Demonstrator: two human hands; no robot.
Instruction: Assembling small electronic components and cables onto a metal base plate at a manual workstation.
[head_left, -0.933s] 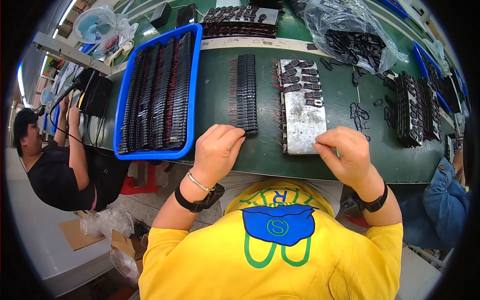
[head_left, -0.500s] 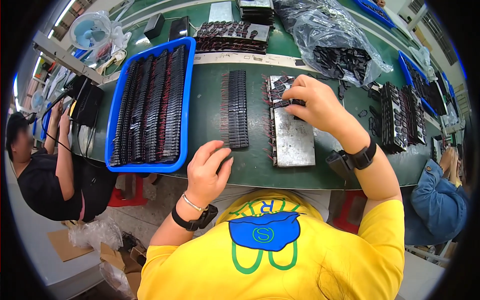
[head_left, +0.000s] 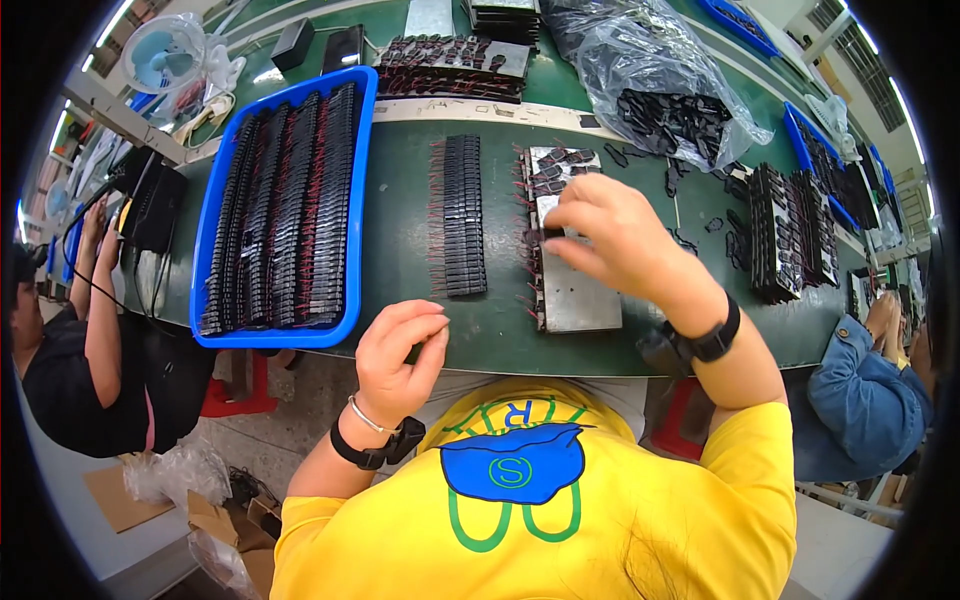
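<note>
A metal plate point(head_left: 582, 300) lies in front of me, lined along its left edge with small black plastic parts with red wires point(head_left: 562, 165). My right hand point(head_left: 625, 235) is over the plate's left edge, fingers closed on a small black part point(head_left: 550, 233), largely hidden by the fingertips. To the left, a neat column of black wired parts point(head_left: 463, 215) rests on the green table, red wires pointing left. My left hand point(head_left: 400, 360) hovers at the table's near edge, below that column. Its fingers are curled, fingertips close to the thumb; anything between them is hidden.
A blue tray point(head_left: 358, 220) packed with rows of black parts stands left. Beyond the pale strip are stacked loaded plates point(head_left: 455, 70) and a clear plastic bag point(head_left: 630, 60) of black pieces. More stacked plates point(head_left: 790, 235) stand right. Other people work on both sides.
My right hand has come down and left along the plate's left edge. My left hand has dropped slightly toward me, its fingertips drawn closer together. The whole view has shifted a little.
</note>
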